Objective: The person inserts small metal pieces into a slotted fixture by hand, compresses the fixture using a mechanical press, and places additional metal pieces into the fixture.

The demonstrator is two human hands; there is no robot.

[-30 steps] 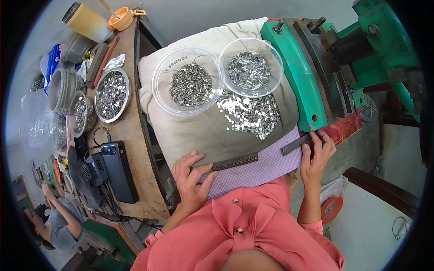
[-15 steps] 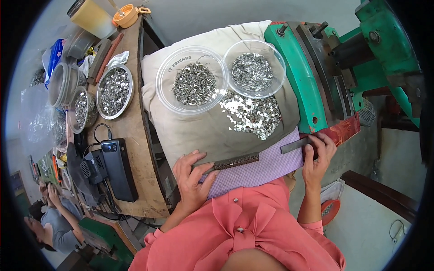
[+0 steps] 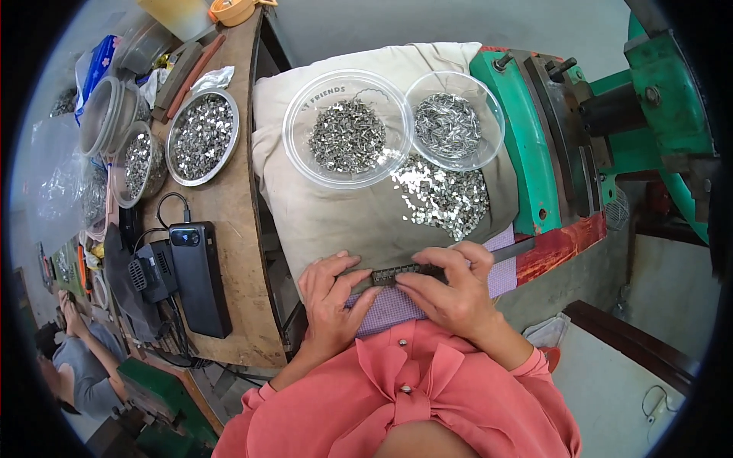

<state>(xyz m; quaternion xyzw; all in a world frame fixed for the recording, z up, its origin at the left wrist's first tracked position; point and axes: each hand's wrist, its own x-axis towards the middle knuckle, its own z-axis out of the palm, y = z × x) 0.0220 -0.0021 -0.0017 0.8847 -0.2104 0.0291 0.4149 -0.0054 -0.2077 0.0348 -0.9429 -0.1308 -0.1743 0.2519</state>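
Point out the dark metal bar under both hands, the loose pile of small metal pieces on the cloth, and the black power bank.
dark metal bar [image 3: 397,273], head view, middle of its top face.
loose pile [image 3: 443,195], head view, centre.
black power bank [image 3: 200,278], head view, its flat top.

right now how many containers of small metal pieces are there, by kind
clear plastic bowls on the cushion: 2
round metal dish on the wooden bench: 1
clear tubs at the bench's left edge: 2, maybe more past the rim
total: 5 clearly seen
Both hands, left hand and right hand, hold a dark metal strip.
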